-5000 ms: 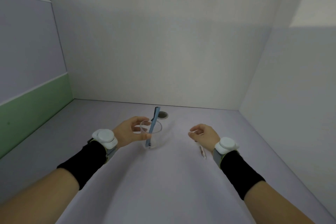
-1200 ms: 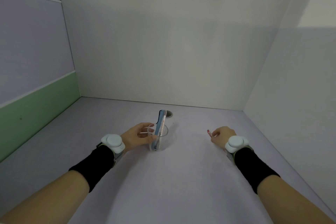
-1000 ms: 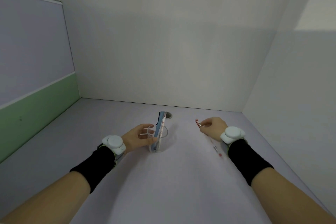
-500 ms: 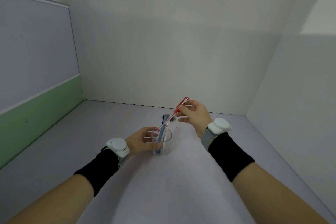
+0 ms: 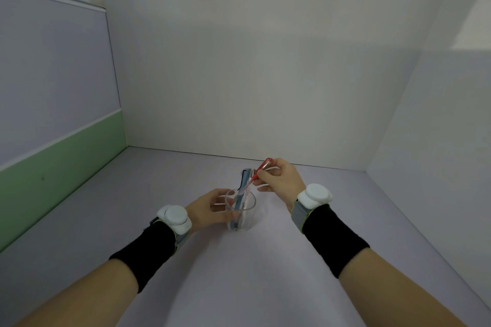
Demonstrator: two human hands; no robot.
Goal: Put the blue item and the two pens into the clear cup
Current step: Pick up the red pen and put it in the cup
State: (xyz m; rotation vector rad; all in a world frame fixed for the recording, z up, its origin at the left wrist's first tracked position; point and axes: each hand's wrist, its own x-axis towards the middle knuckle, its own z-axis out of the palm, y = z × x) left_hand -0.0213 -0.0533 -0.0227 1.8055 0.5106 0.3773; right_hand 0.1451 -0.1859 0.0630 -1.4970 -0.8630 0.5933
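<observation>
The clear cup [image 5: 248,218] stands on the pale table [image 5: 239,273], and my left hand [image 5: 210,207] grips its left side. A blue item [image 5: 243,188] leans upright inside the cup, its top sticking out above the rim. My right hand [image 5: 281,179] pinches the upper end of a red-capped pen [image 5: 261,167] just above and right of the cup. The pen slants down to the left, with its red tip inside the cup's mouth. I cannot make out a second pen.
White walls close in the table at the back and right; a green and grey panel runs along the left. Both wrists wear black sleeves with white sensor pucks. The round hole seen earlier in the table is hidden behind the blue item.
My right hand carried the red-capped pen from the table on the right, up and over to the cup. In the last half second the pen's tip dropped lower into the cup. The left hand kept hold.
</observation>
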